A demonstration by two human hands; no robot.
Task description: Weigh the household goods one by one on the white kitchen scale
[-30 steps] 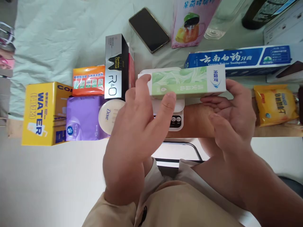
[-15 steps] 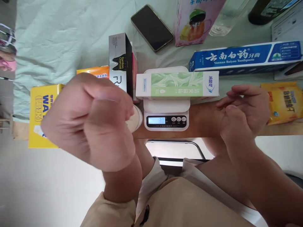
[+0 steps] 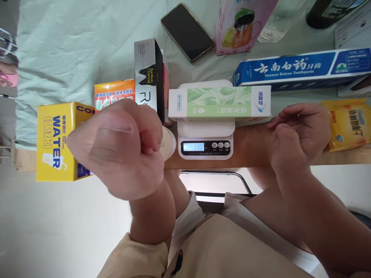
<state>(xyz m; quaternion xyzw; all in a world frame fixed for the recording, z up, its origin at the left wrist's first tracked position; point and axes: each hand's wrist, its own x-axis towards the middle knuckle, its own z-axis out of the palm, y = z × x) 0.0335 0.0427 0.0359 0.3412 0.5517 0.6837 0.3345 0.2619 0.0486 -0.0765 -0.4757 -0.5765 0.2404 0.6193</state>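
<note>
My left hand [image 3: 121,150] is raised close to the camera in a fist, the thumb folded over; nothing shows in it. It hides part of a round pale lid [image 3: 168,143]. My right hand [image 3: 303,135] rests at the table edge beside a yellow packet [image 3: 349,123], holding nothing, its fingers loosely curled and apart from the thumb. Between the hands stands a white digital kitchen scale [image 3: 205,148] with a lit display. A green and white toothpaste box [image 3: 218,102] lies across its platform, overhanging on both sides. Neither hand touches the box.
Left are a yellow WATER box [image 3: 56,143], an orange box [image 3: 114,92] and a black and silver box [image 3: 145,73]. Behind the scale lie a phone [image 3: 188,33] and a pink box [image 3: 243,29]. A blue toothpaste box [image 3: 290,69], a clear container [image 3: 278,23] and a dark bottle [image 3: 324,13] are at right.
My left fist has turned and drawn back slightly to the right, uncovering more of the yellow and orange boxes. The scale's readout has changed. My right hand is nearly still.
</note>
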